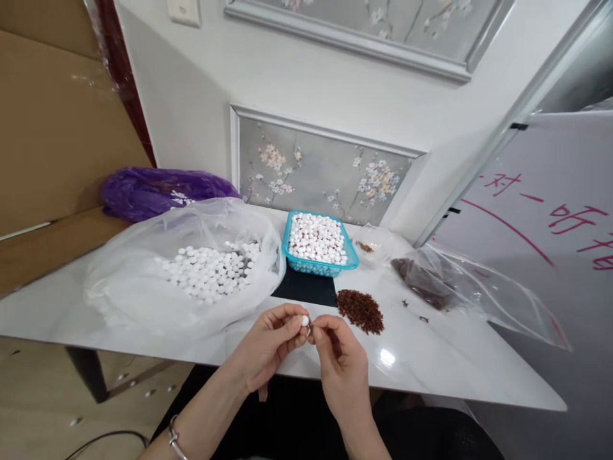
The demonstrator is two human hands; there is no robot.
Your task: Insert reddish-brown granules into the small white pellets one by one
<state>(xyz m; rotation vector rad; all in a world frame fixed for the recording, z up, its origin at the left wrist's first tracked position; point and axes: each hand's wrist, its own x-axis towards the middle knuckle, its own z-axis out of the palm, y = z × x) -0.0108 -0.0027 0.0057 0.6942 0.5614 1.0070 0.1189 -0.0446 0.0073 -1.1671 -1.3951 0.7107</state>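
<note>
Between thumb and fingers, my left hand (274, 338) pinches a small white ball (305, 321) above the table's front edge. My right hand (339, 358) is closed in a pinch right beside it, fingertips on a tiny reddish-brown piece (310, 324) at the ball's side. Just beyond the hands lies a heap of reddish-brown pieces (360, 311). Behind that stands a blue basket (320, 268), filled with white balls (317, 237) that show some brown spots. To the left, an open clear plastic bag (129, 275) holds many plain white balls (211, 275).
A purple bag (167, 191) sits at the back left near cardboard (62, 128). On the right lie a zip bag of brown pieces (426, 281) and a small clear bag (378, 243). A black mat (306, 286) is under the basket. Some balls lie on the floor (143, 358).
</note>
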